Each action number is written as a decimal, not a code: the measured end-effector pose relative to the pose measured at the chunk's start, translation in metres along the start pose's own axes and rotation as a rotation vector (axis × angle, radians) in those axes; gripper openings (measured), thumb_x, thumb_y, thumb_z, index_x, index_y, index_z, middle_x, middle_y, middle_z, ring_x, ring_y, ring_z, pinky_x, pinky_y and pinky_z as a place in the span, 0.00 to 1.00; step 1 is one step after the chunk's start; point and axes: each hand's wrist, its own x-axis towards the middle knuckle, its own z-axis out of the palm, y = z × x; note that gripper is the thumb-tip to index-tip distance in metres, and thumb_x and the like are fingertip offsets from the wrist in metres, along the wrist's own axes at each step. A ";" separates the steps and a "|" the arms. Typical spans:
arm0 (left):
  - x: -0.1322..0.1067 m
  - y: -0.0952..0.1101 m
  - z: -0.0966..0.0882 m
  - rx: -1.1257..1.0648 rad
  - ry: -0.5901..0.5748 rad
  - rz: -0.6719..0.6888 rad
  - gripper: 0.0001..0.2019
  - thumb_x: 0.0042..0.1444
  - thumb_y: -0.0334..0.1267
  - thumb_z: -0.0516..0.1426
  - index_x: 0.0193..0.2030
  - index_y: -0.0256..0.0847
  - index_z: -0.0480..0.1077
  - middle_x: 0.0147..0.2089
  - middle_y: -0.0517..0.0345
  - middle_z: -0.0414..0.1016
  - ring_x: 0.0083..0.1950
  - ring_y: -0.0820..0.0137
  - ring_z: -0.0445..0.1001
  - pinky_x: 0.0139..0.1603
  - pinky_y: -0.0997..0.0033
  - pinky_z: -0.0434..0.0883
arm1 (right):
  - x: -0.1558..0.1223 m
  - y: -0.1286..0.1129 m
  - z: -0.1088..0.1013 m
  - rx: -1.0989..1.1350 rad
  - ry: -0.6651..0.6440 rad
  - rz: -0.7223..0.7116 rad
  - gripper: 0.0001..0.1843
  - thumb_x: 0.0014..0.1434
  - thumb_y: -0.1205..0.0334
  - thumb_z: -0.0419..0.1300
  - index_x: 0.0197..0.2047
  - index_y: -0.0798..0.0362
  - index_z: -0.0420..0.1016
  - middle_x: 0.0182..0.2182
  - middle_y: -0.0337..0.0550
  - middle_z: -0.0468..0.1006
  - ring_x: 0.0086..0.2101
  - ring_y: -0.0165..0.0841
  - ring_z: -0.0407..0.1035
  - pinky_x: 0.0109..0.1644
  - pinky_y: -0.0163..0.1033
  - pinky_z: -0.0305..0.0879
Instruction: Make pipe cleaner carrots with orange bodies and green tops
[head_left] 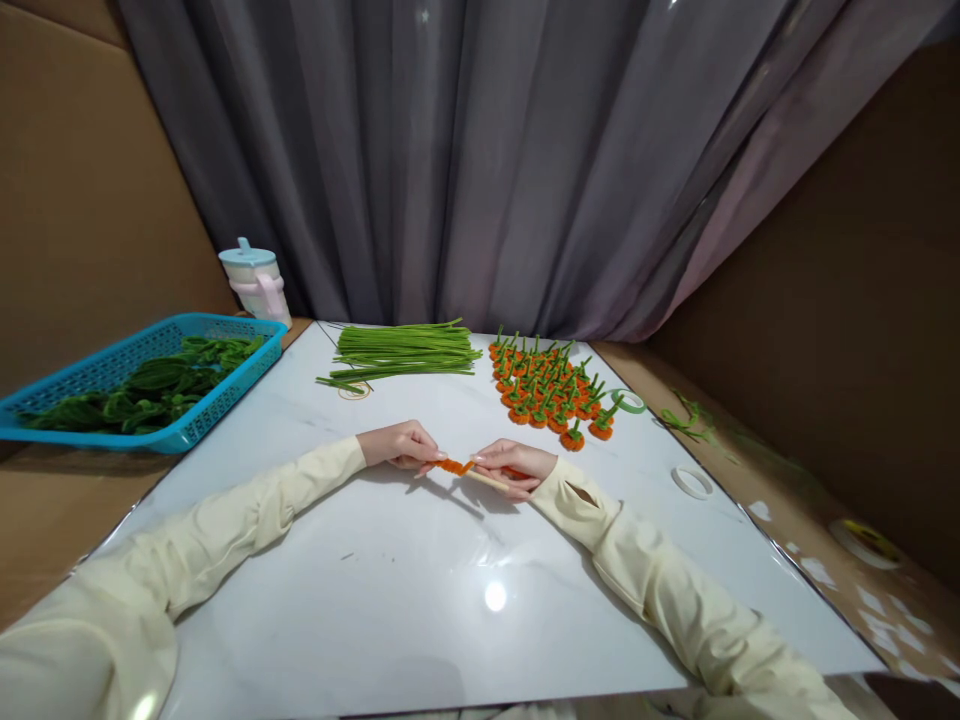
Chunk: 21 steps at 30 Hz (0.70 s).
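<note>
A short length of fuzzy orange chenille stem (454, 467), coiled or twisted in look, stretches between my two hands just above the white table (360, 620). My left hand (403, 443) pinches its left end between thumb and fingers. At the other end, my right hand (519, 465) is closed on the same stem, and a bit of orange shows within its curled fingers. Beyond my right hand stand many small orange pumpkin-like pieces (573, 438) with green stalks. A pile of straight green chenille stems (405, 350) lies beyond my left hand.
At the left, a blue basket (180, 436) holds green fuzzy leaves (154, 385). Behind it stands a lidded cup (256, 285). A green tape roll (636, 404), a white tape roll (691, 484) and green scraps (686, 420) lie at the right. A grey curtain (450, 170) hangs behind.
</note>
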 end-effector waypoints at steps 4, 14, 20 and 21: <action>0.004 -0.008 0.005 -0.094 0.062 0.020 0.22 0.46 0.56 0.57 0.18 0.36 0.64 0.11 0.69 0.45 0.14 0.81 0.41 0.15 0.75 0.39 | 0.005 0.003 0.000 0.006 0.040 -0.040 0.17 0.57 0.51 0.54 0.25 0.56 0.62 0.07 0.34 0.67 0.04 0.21 0.47 0.06 0.25 0.41; 0.012 -0.009 0.020 -0.178 0.311 0.104 0.22 0.50 0.58 0.53 0.23 0.39 0.57 0.15 0.72 0.41 0.16 0.82 0.38 0.15 0.78 0.39 | 0.019 0.006 0.003 0.035 0.230 -0.189 0.19 0.61 0.50 0.47 0.26 0.56 0.60 0.12 0.40 0.73 0.05 0.20 0.47 0.08 0.26 0.48; 0.017 -0.011 0.027 -0.110 0.436 0.131 0.23 0.46 0.59 0.55 0.23 0.38 0.59 0.14 0.73 0.44 0.15 0.82 0.41 0.16 0.78 0.42 | 0.025 0.011 0.009 0.040 0.332 -0.236 0.20 0.60 0.48 0.49 0.26 0.56 0.60 0.12 0.41 0.73 0.05 0.21 0.50 0.07 0.25 0.43; 0.017 -0.012 0.027 -0.092 0.458 0.137 0.23 0.46 0.59 0.55 0.22 0.38 0.59 0.13 0.73 0.44 0.15 0.82 0.42 0.16 0.78 0.42 | 0.025 0.011 0.009 0.041 0.341 -0.239 0.20 0.59 0.48 0.49 0.26 0.56 0.60 0.12 0.40 0.73 0.05 0.21 0.50 0.07 0.25 0.43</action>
